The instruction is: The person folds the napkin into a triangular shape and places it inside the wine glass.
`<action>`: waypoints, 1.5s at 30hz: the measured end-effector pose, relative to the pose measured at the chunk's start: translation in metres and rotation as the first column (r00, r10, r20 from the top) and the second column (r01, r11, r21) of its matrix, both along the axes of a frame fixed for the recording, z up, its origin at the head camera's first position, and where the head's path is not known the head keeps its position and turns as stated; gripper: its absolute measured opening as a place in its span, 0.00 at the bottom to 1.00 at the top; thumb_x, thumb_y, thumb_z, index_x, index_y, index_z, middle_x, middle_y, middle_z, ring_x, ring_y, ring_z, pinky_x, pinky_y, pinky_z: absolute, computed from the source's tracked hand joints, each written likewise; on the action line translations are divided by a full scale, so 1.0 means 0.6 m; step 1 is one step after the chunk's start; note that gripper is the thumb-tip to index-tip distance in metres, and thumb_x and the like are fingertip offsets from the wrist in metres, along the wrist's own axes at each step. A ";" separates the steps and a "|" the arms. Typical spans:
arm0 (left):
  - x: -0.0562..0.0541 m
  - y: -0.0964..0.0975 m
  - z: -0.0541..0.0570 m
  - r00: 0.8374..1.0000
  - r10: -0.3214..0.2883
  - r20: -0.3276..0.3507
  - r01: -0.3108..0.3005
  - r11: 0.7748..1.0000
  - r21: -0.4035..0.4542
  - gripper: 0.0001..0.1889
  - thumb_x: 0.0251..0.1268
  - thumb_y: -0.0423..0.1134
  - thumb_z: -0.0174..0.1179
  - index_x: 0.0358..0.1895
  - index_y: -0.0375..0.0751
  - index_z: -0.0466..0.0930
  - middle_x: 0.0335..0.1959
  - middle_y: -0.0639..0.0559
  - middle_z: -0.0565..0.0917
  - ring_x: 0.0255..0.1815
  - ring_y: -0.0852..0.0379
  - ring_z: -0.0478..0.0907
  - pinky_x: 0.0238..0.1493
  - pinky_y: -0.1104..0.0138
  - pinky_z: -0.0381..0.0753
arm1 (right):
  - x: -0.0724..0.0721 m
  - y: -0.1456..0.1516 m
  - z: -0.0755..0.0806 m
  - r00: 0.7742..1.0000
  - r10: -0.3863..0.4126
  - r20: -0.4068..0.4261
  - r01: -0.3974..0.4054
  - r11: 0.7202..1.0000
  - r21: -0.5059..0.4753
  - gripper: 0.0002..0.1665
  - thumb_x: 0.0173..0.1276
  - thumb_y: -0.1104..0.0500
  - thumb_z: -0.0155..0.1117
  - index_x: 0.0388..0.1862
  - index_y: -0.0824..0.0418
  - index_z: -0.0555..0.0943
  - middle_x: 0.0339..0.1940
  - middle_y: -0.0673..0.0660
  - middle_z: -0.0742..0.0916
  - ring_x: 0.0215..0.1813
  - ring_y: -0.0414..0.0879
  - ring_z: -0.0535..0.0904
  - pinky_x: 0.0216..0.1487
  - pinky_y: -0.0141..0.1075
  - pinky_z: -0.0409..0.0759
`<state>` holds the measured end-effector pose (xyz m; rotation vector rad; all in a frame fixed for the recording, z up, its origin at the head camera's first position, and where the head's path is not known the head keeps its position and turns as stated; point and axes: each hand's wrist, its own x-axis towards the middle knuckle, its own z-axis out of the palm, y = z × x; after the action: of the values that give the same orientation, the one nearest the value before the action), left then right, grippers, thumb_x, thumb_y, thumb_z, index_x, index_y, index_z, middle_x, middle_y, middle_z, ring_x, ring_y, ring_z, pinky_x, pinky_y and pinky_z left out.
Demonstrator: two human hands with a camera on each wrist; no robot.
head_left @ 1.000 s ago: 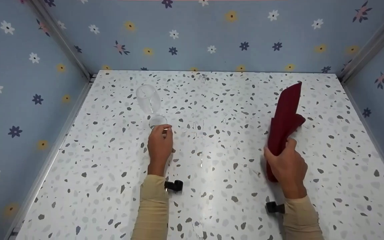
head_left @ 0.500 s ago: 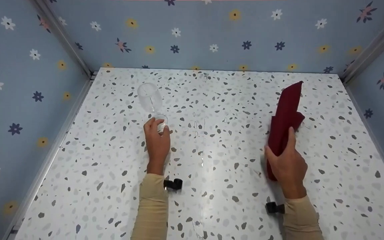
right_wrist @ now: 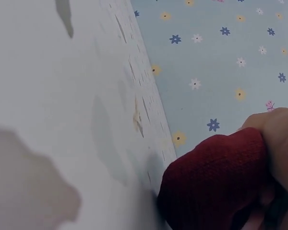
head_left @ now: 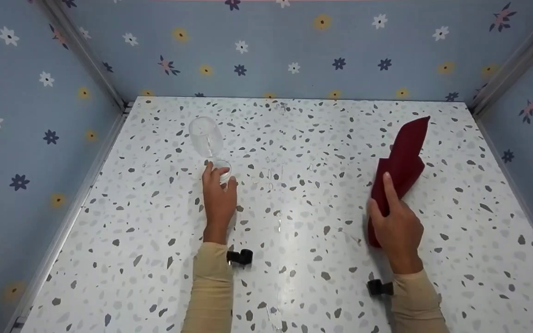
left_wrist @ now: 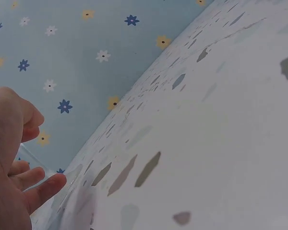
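On the left rises a blue flowered wall (head_left: 30, 138), and beside it the speckled white bench (head_left: 303, 259) begins. A clear stemmed glass (head_left: 205, 136) is on the left half, bowl on the far side, round foot on the near side. The left hand (head_left: 219, 196) is at that foot, thumb and fingers parted, fingertips over its edge. Toward the right, well apart from the glass, a dark red cloth (head_left: 400, 169) lies bunched lengthwise, its tip pointing far. The right hand (head_left: 398, 229) holds its near part, index finger straight along it.
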<state>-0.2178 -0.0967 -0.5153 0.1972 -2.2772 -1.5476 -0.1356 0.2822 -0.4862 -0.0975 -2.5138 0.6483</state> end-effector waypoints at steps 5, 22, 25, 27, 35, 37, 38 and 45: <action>0.001 0.001 0.002 1.000 0.011 -0.018 -0.011 1.000 -0.005 0.13 0.70 0.32 0.58 0.55 0.32 0.79 0.77 0.37 0.57 0.75 0.42 0.60 0.58 0.59 0.78 | -0.001 0.000 -0.001 1.000 0.001 -0.016 -0.001 1.000 -0.007 0.37 0.71 0.52 0.65 0.77 0.41 0.67 0.13 0.54 0.68 0.18 0.51 0.63 0.21 0.42 0.63; -0.019 0.002 0.004 0.999 0.038 -0.018 -0.032 0.967 0.254 0.30 0.71 0.34 0.57 0.71 0.32 0.56 0.75 0.38 0.60 0.74 0.50 0.60 0.64 0.59 0.71 | -0.002 -0.001 -0.001 0.998 -0.009 0.066 0.010 1.000 -0.023 0.35 0.71 0.50 0.65 0.76 0.45 0.69 0.13 0.54 0.70 0.20 0.53 0.67 0.23 0.43 0.65; -0.022 0.001 0.007 0.998 0.040 -0.047 -0.019 0.924 0.382 0.32 0.72 0.34 0.57 0.72 0.33 0.53 0.74 0.37 0.60 0.75 0.49 0.59 0.69 0.56 0.66 | -0.002 -0.001 -0.001 0.999 -0.001 0.052 0.002 1.000 -0.028 0.35 0.70 0.50 0.65 0.76 0.46 0.70 0.12 0.54 0.70 0.19 0.52 0.66 0.21 0.43 0.64; -0.024 -0.001 0.010 0.998 0.034 -0.054 -0.007 0.898 0.440 0.33 0.72 0.34 0.56 0.74 0.34 0.50 0.74 0.37 0.59 0.75 0.48 0.57 0.72 0.55 0.62 | -0.002 -0.001 -0.002 0.999 0.006 0.038 -0.005 1.000 -0.030 0.35 0.70 0.51 0.65 0.76 0.47 0.70 0.12 0.53 0.70 0.18 0.51 0.65 0.20 0.42 0.63; -0.019 -0.006 0.048 0.978 -0.058 -0.200 0.156 0.840 0.520 0.37 0.73 0.31 0.51 0.77 0.31 0.42 0.76 0.33 0.54 0.78 0.42 0.51 0.75 0.51 0.54 | -0.005 -0.002 -0.003 0.999 0.003 0.034 -0.001 0.999 -0.040 0.36 0.69 0.51 0.66 0.75 0.48 0.71 0.12 0.53 0.70 0.19 0.52 0.67 0.21 0.43 0.65; -0.030 -0.014 0.036 0.966 -0.082 -0.246 0.208 0.811 0.546 0.38 0.73 0.32 0.51 0.79 0.36 0.39 0.77 0.35 0.53 0.78 0.44 0.51 0.74 0.52 0.57 | -0.006 -0.003 -0.002 0.999 0.001 0.037 0.001 0.999 -0.041 0.35 0.69 0.51 0.66 0.75 0.48 0.71 0.12 0.54 0.71 0.20 0.53 0.68 0.22 0.43 0.65; -0.035 -0.018 0.030 0.961 -0.091 -0.259 0.226 0.797 0.559 0.39 0.74 0.32 0.51 0.80 0.39 0.38 0.78 0.37 0.53 0.78 0.45 0.52 0.73 0.52 0.59 | -0.006 -0.003 -0.002 0.999 0.000 0.042 0.002 0.999 -0.042 0.35 0.69 0.51 0.66 0.75 0.48 0.71 0.13 0.54 0.71 0.20 0.53 0.69 0.22 0.44 0.66; -0.043 -0.031 0.008 0.960 -0.124 -0.250 0.258 0.736 0.625 0.37 0.78 0.41 0.49 0.81 0.54 0.38 0.77 0.39 0.55 0.75 0.47 0.59 0.67 0.47 0.68 | -0.006 -0.001 -0.003 0.999 -0.009 0.048 0.011 0.999 -0.035 0.34 0.69 0.50 0.66 0.74 0.48 0.72 0.14 0.55 0.72 0.21 0.53 0.71 0.23 0.46 0.68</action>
<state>-0.2434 -0.1155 -0.5107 -0.0154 -1.5556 -2.3228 -0.1392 0.2817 -0.4880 -0.1397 -2.5468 0.6938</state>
